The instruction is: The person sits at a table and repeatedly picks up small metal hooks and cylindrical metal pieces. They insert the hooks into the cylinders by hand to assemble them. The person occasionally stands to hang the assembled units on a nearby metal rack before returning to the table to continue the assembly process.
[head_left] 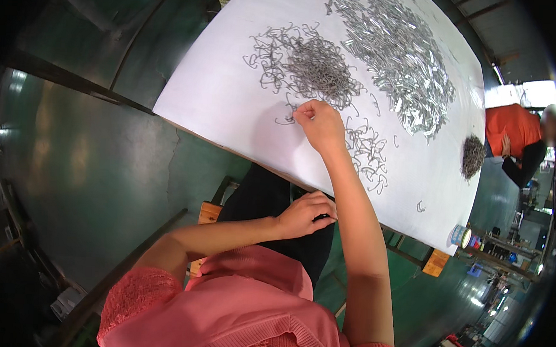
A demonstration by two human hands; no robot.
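Note:
My right hand (320, 124) reaches over the white tabletop (219, 96), thumb and fingers pinched at a bent wire hook (284, 120) beside the hook pile. Just beyond the fingertips spreads a tangled pile of grey wire hooks (320, 67). More loose hooks (369, 154) lie to the right of my wrist. Over my lap, by the table's near edge, my left hand (306, 215) is closed with curled fingers, close to my right forearm. Whatever it may hold is hidden.
A broad heap of shiny metal strips (407, 61) covers the far right of the table. A small dark pile (473, 156) and a round tin (460, 235) sit near the right edge. Wooden stools (436, 262) stand below. Another person in orange (512, 131) is at the right.

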